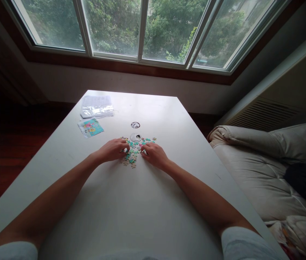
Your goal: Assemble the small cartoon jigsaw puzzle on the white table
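Note:
A loose heap of small jigsaw puzzle pieces (pixel 134 147), mostly teal with some pink, yellow and bare tan ones, lies on the white table. At its left side my left hand (pixel 114 149) rests with bent fingers drawn together at the pieces. My right hand (pixel 155 154) is across from it, fingers curled down at the heap's right edge. Whatever sits between the fingertips of either hand is too small and covered to make out. Just beyond the heap is a round metal-rimmed disc (pixel 135 137), with a second round disc (pixel 135 125) farther back.
A colourful picture card (pixel 90 127) lies left of the heap, near a clear plastic bag (pixel 97 106) at the table's far left. The white table (pixel 131 213) ends before the window wall. A cushioned pale sofa (pixel 253 173) stands along the right side.

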Demonstrator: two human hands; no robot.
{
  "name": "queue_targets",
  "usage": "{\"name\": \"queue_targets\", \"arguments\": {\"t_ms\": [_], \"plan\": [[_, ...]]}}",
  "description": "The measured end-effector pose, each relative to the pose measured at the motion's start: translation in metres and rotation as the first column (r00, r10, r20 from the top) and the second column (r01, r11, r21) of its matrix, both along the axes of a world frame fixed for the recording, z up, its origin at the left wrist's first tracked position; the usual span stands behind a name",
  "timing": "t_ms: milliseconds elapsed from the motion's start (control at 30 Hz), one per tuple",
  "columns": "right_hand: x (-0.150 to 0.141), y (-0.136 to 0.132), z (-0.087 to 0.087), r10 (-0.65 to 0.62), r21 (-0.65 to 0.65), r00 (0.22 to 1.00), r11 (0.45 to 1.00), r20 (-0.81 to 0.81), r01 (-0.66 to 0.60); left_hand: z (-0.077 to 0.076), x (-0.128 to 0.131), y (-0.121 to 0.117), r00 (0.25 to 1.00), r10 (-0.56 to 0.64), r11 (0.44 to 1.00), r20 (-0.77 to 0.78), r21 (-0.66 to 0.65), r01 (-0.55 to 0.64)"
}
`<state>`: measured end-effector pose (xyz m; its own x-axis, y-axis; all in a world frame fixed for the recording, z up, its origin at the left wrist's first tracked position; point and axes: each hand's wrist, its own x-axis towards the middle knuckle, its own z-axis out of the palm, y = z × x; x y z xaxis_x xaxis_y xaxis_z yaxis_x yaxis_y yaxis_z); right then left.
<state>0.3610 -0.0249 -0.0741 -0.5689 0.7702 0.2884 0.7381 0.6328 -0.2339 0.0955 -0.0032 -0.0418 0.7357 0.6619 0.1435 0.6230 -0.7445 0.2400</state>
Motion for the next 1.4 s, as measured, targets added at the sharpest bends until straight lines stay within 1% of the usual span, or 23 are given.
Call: {"name": "queue_targets", "arguments": {"t_ms": [167, 267, 400, 600, 700, 767, 833, 933, 1067, 1167, 1267, 1400], "plan": [[-0.008, -0.006, -0.002, 0.203, -0.01, 0.978, 0.979, -0.051, -0.203, -0.003, -0.001, 0.003, 0.999, -0.002, 0.999, 0.051, 0.043, 0.0], [-0.012, -0.007, -0.005, 0.258, 0.0, 0.966, 0.966, -0.022, -0.258, -0.003, 0.0, 0.004, 0.999, -0.006, 0.998, 0.053, 0.07, 0.002], [-0.013, -0.005, -0.008, 0.266, 0.021, 0.963, 0.963, 0.03, -0.267, -0.004, 0.001, 0.003, 0.999, 0.005, 0.995, 0.032, 0.095, -0.008], [-0.011, -0.003, -0.007, 0.302, 0.077, 0.951, 0.949, 0.068, -0.307, -0.003, 0.002, 0.001, 1.0, -0.019, 0.999, 0.015, 0.026, 0.018], [-0.009, -0.002, -0.005, 0.283, 0.131, 0.955, 0.947, 0.093, -0.294, -0.001, 0.004, -0.001, 0.999, -0.033, 0.999, 0.026, 0.009, 0.033], [-0.007, -0.001, -0.003, 0.26, 0.145, 0.963, 0.952, 0.076, -0.269, 0.001, 0.005, -0.002, 0.999, -0.047, 0.999, 0.017, 0.013, 0.046], [-0.005, 0.0, -0.002, 0.236, 0.132, 0.972, 0.963, 0.013, -0.236, 0.002, 0.006, -0.004, 0.998, -0.056, 0.998, 0.005, 0.022, 0.056], [-0.002, 0.001, -0.003, 0.211, 0.069, 0.973, 0.976, -0.094, -0.205, 0.003, 0.006, -0.004, 0.998, -0.061, 0.998, 0.001, 0.026, 0.061], [0.001, 0.005, -0.004, 0.232, -0.016, 0.965, 0.972, -0.119, -0.236, 0.003, 0.006, -0.003, 0.998, -0.056, 0.998, -0.003, 0.036, 0.056], [0.002, 0.006, -0.003, 0.199, 0.0, 0.973, 0.98, -0.116, -0.201, 0.003, 0.005, -0.002, 1.0, -0.019, 0.997, -0.006, 0.074, 0.02], [0.0, 0.003, -0.002, 0.182, 0.031, 0.974, 0.983, -0.134, -0.18, 0.002, 0.003, 0.0, 0.999, 0.053, 0.989, -0.014, 0.137, -0.05], [-0.007, -0.004, -0.001, 0.299, 0.035, 0.947, 0.954, -0.114, -0.297, -0.002, 0.003, 0.0, 0.991, 0.126, 0.971, -0.041, 0.211, -0.115]]}}
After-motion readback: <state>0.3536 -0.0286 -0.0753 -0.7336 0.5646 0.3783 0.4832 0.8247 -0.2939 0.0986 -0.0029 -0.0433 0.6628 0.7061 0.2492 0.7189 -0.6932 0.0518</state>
